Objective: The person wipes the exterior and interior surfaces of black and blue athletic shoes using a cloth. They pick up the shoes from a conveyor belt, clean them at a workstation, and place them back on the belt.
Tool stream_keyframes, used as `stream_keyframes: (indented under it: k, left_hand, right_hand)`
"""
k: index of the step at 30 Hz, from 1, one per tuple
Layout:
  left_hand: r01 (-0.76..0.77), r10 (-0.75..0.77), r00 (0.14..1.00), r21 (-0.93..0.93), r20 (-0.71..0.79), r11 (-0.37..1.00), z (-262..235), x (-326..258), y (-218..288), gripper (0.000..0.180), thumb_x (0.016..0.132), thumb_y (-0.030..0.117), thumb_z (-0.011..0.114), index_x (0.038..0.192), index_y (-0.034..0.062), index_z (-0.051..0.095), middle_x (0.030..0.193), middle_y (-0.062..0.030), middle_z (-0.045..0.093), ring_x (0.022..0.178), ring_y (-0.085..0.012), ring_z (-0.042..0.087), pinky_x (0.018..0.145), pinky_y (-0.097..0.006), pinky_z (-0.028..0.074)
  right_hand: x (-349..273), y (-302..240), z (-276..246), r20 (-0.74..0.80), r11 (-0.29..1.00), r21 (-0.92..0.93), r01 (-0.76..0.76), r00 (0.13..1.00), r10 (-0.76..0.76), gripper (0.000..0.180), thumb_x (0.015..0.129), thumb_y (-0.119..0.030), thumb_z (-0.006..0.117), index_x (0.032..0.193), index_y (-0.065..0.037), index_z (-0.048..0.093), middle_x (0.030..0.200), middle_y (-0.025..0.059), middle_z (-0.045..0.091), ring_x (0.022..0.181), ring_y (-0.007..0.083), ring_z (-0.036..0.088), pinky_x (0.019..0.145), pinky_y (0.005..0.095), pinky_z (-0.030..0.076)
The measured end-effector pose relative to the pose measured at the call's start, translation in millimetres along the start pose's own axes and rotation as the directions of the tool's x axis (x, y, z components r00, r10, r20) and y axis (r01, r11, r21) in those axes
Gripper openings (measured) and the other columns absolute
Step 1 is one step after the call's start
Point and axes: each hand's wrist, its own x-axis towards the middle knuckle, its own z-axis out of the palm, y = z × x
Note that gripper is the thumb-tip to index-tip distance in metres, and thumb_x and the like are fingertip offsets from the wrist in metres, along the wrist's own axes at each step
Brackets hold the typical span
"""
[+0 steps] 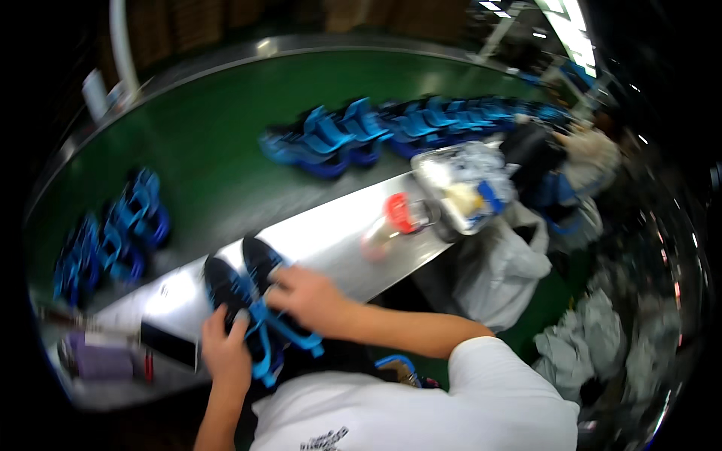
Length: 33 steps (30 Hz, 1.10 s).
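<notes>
Head view, left fingers (219,319), right fingers (281,278), curled around sandals (223,279)

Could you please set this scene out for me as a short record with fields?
Left hand: on the left shoe of a black-and-blue pair
Right hand: on the right shoe of that pair
Surfaces: shiny metal ledge beside a broad green surface
Other footwear: long blue row beyond the ledge; smaller blue group at left
On the ledge: red-lidded container
Ledge's right end: filled tray
Clarity: blurred; exact grip unclear
</notes>
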Motion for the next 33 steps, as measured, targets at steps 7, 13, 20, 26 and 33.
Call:
stream_keyframes:
  k: [7,13,20,26,33]
  left_hand:
    - [-0.021,0.020,0.999,-0.031,-0.024,0.999,11.7,5.6,11.5,0.040,0.067,-0.013,0.056,0.104,0.0001,0.066,0.114,-0.0214,0.057,0.101,-0.0402,0.055,0.088,-0.044,0.047]
    - [-0.049,0.046,0.999,-0.119,-0.026,0.992,20.9,16.2,5.4,0.045,0.064,-0.015,0.057,0.107,-0.0009,0.065,0.114,-0.0225,0.056,0.103,-0.0406,0.056,0.089,-0.043,0.047]
    - [-0.132,0.133,0.991,0.036,-0.031,0.991,14.1,15.6,15.5,0.031,0.073,-0.008,0.059,0.102,-0.0008,0.065,0.118,-0.0241,0.054,0.103,-0.0420,0.055,0.083,-0.044,0.050]
    - [-0.129,0.111,0.982,0.113,0.151,0.985,10.2,27.5,25.3,0.029,0.074,-0.007,0.061,0.102,-0.0010,0.065,0.120,-0.0250,0.052,0.102,-0.0429,0.054,0.079,-0.045,0.051]
    - [-0.072,0.104,0.973,-0.156,0.206,0.985,-9.7,25.8,29.8,0.038,0.100,0.020,0.049,0.133,0.0016,0.056,0.135,-0.0325,0.049,0.125,-0.0466,0.048,0.105,-0.048,0.039]
  right_hand:
    - [2.2,4.9,-2.5,0.170,0.989,-0.150,-0.012,0.985,0.038,0.022,0.083,-0.011,0.057,0.104,-0.005,0.058,0.099,0.0166,0.055,0.088,0.0321,0.060,0.071,0.0386,0.052]
    - [13.8,5.9,14.7,0.149,0.967,-0.056,-0.250,0.955,0.256,0.025,0.082,-0.006,0.057,0.106,0.001,0.055,0.093,0.0207,0.059,0.083,0.0387,0.064,0.070,0.0437,0.053]
    - [-30.8,22.7,-1.8,0.091,0.998,-0.033,-0.061,0.994,0.064,0.037,0.085,-0.007,0.055,0.122,-0.005,0.055,0.129,0.0233,0.050,0.093,0.0325,0.060,0.074,0.0395,0.053]
    - [-25.4,8.4,25.1,0.158,0.962,-0.271,-0.010,0.986,0.054,0.040,0.083,-0.010,0.057,0.122,-0.001,0.057,0.142,0.0240,0.042,0.096,0.0266,0.056,0.081,0.0332,0.053]
    - [-20.0,17.0,-4.1,0.301,0.919,0.251,-0.305,0.927,0.225,0.051,0.096,-0.019,0.055,0.141,0.003,0.043,0.148,0.0298,0.035,0.133,0.0435,0.039,0.111,0.0439,0.034]
